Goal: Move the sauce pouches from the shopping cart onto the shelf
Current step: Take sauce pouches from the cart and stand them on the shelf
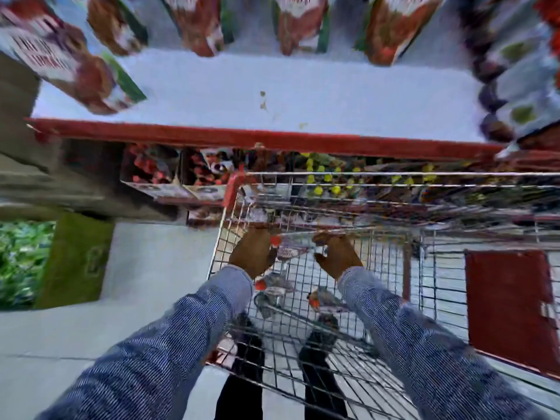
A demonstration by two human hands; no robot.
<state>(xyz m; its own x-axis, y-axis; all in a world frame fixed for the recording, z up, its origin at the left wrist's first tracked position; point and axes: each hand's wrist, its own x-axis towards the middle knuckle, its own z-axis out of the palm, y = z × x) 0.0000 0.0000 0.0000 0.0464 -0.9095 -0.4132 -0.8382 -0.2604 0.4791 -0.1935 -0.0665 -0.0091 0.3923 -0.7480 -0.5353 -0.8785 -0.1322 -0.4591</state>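
Observation:
Both my hands reach down into the wire shopping cart (pixel 391 204). My left hand (pixel 253 253) is closed around a sauce pouch (pixel 289 253) with a red cap, held above the cart floor. My right hand (pixel 338 256) hovers just right of that pouch with its fingers curled; blur hides whether it grips anything. Two more red-capped pouches lie on the cart floor, one (pixel 274 284) below my left wrist and one (pixel 325 298) beside my right wrist. The white shelf (pixel 272 92) with a red front edge is straight ahead above the cart, its middle bare.
Upright pouches (pixel 298 28) line the back of the shelf, with another (pixel 69 65) leaning at its left and dark packs (pixel 515 86) stacked at its right. A lower shelf (pixel 188 177) holds more goods. A red flap (pixel 506 304) is on the cart's right, a green sign (pixel 75 262) at left.

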